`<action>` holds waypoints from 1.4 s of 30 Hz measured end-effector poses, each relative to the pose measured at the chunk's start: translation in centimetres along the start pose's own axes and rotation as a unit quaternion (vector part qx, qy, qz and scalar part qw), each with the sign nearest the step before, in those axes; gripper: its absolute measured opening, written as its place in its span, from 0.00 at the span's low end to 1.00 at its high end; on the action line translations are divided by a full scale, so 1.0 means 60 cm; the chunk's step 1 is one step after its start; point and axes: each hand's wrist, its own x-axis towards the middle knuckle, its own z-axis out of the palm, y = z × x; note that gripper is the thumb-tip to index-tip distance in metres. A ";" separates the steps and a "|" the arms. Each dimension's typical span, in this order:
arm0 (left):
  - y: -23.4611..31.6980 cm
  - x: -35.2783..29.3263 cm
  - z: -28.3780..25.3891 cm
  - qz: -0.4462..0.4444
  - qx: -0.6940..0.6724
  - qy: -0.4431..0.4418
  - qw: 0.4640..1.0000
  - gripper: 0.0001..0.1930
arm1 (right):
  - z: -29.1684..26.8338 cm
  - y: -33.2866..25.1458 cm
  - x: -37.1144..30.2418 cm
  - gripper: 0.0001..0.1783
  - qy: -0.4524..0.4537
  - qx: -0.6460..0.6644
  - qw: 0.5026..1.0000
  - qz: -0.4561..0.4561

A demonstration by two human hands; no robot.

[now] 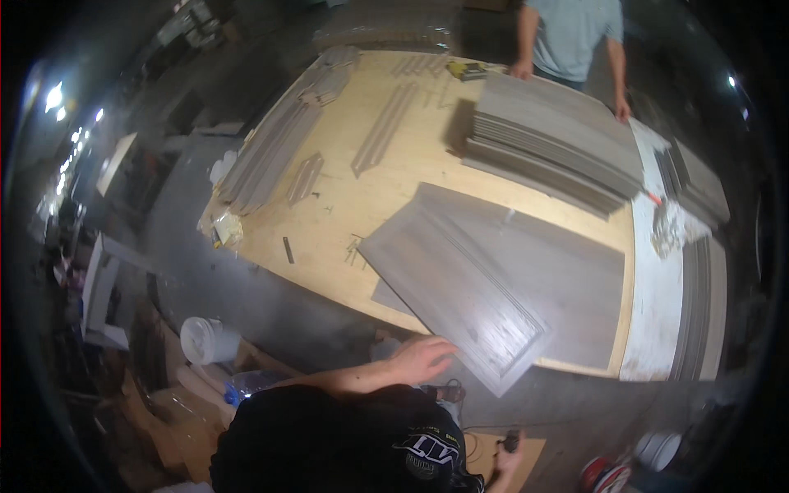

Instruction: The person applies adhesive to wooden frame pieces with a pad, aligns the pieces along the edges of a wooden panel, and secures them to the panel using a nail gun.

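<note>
A grey wood-grain cabinet door (477,300) with a moulded frame lies at an angle over a flat grey panel (567,283), its near corner jutting past the table's front edge. My left hand (423,359) is open at the door's near left edge, fingers stretched toward it; whether they touch it I cannot tell. Low on the right, away from the table, my right hand (507,462) is closed around a small dark handheld tool (511,441), whose exact kind is unclear.
Across the wooden worktable (329,263), a co-worker (575,41) rests both hands on a stack of grey panels (551,123). Long grey strips (275,148) are piled along the left side. White buckets (209,341) stand on the floor. More panels (699,312) stand at the right.
</note>
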 end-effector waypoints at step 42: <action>-0.378 0.736 -0.487 -0.002 0.191 0.052 0.980 0.10 | 0.552 -0.216 -0.261 0.36 0.304 0.118 0.945 -0.014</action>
